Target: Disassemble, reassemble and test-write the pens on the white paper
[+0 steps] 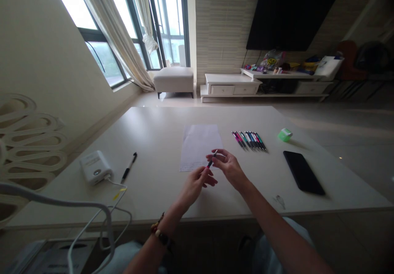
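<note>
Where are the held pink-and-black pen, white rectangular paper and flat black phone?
Pink-and-black pen (210, 163): head view, black grip.
White paper (199, 144): head view, blank middle.
Black phone (303, 173): head view, upper surface.

Paper sheet (200, 144): thin paper, smooth and matt.
Tabletop (150, 142): smooth, with a soft sheen, under the paper sheet.
Held pen (210, 163): plastic-looking barrel, shiny metal-looking tip, by the paper sheet's near right corner.
Pen row (250, 141): plastic-looking barrels, right of the paper sheet.
White box (95, 165): smooth plastic-looking case, left of the paper sheet.
Curtain (109, 23): folded cloth, beyond and left of the paper sheet.
Wall (221, 23): ribbed, matt, beyond the paper sheet.
</note>
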A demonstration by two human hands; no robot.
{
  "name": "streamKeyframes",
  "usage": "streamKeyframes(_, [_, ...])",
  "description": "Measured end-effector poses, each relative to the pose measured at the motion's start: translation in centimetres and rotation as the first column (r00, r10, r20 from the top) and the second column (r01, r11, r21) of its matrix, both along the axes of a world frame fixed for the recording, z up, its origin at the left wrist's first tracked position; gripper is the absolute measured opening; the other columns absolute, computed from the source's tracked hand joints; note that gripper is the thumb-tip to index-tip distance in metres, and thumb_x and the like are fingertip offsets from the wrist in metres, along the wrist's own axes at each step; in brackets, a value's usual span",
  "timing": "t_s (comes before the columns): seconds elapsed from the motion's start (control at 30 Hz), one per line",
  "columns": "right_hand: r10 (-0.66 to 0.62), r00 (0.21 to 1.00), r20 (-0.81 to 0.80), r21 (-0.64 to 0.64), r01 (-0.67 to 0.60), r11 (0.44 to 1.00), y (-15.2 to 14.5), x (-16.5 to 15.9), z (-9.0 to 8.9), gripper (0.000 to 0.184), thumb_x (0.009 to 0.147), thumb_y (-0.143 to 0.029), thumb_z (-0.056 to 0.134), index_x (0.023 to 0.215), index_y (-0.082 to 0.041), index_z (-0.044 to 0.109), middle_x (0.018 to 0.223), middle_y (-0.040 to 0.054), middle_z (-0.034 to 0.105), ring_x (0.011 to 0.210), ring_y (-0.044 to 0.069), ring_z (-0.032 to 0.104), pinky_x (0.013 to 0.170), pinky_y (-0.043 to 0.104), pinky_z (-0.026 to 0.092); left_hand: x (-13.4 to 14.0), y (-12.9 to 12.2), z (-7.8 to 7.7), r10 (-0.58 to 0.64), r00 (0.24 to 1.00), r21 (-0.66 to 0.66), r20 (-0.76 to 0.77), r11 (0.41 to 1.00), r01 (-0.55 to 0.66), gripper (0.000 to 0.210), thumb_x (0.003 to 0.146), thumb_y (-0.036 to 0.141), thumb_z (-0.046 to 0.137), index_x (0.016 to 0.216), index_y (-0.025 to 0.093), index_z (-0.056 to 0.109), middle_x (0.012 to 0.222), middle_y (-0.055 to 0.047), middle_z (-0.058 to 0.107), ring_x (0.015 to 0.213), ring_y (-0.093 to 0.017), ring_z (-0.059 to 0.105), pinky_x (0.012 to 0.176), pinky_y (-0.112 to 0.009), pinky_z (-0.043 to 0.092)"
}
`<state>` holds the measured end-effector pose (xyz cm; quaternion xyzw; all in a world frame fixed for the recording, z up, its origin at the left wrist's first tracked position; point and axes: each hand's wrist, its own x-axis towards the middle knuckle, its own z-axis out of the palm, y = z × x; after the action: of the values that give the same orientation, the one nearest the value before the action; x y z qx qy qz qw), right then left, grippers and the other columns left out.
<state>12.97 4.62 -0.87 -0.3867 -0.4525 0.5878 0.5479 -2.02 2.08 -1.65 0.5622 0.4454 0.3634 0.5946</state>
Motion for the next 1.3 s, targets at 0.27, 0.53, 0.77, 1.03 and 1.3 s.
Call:
streamKeyframes(0.27, [0.021,1.000,0.021,-0.008,-0.020,1.000,0.2,0.4,-0.2,0.040,0.065,-0.036,0.075,0.097,-0.018,0.061,0.088,0.0062,0.071,0.086,0.020,0.064,0.082,0.035,0.049,0.9,-0.1,-0.9,0.077,0.997,0.066,-0.019,0.995,-0.076,0.042,0.083,0.057,0.045,0.077,0.016,0.053,0.083,-0.008,0.068,0.089,-0.023,0.066,0.071,-0.028,0.044])
streamKeyframes(0.53, [-0.052,0.996,0.075,-0.038,0.055,0.998,0.4,0.0,-0.6,0.046,0.061,-0.037,0.076,0.100,-0.017,0.060,0.084,0.0063,0.071,0.079,0.021,0.066,0.076,0.035,0.051,1.2,0.6,-2.3,0.123,0.988,0.174,-0.092,0.979,-0.106,0.036,0.087,0.051,0.043,0.079,0.018,0.054,0.083,-0.006,0.067,0.093,-0.022,0.063,0.078,-0.029,0.045])
streamKeyframes(0.77, [-0.160,0.975,0.153,0.033,0.157,0.987,1.3,0.1,-1.0,0.038,0.063,-0.038,0.074,0.092,-0.016,0.063,0.081,0.0054,0.069,0.077,0.019,0.064,0.075,0.033,0.050,1.9,1.4,-2.1,0.158,0.967,0.255,-0.200,0.961,-0.104,0.032,0.089,0.045,0.039,0.076,0.020,0.054,0.086,-0.005,0.068,0.091,-0.020,0.063,0.077,-0.029,0.045])
streamKeyframes(1.03, [-0.078,0.992,0.097,0.034,0.075,0.997,1.3,0.5,0.0,0.041,0.063,-0.036,0.075,0.097,-0.018,0.061,0.081,0.0042,0.068,0.077,0.019,0.064,0.075,0.035,0.052,2.1,1.5,-1.6,0.169,0.970,0.262,-0.173,0.958,-0.120,0.031,0.087,0.045,0.042,0.076,0.020,0.055,0.091,-0.006,0.070,0.088,-0.020,0.063,0.079,-0.031,0.045])
streamKeyframes(1.3, [0.036,0.999,0.035,0.066,-0.038,0.997,0.9,0.8,0.4,0.039,0.067,-0.032,0.073,0.101,-0.019,0.059,0.091,0.0062,0.069,0.088,0.020,0.064,0.082,0.036,0.050,2.3,0.7,-1.0,0.090,0.986,0.056,0.138,0.994,-0.098,0.044,0.081,0.055,0.048,0.081,0.012,0.058,0.061,-0.001,0.057,0.046,-0.008,0.046,0.045,-0.022,0.031])
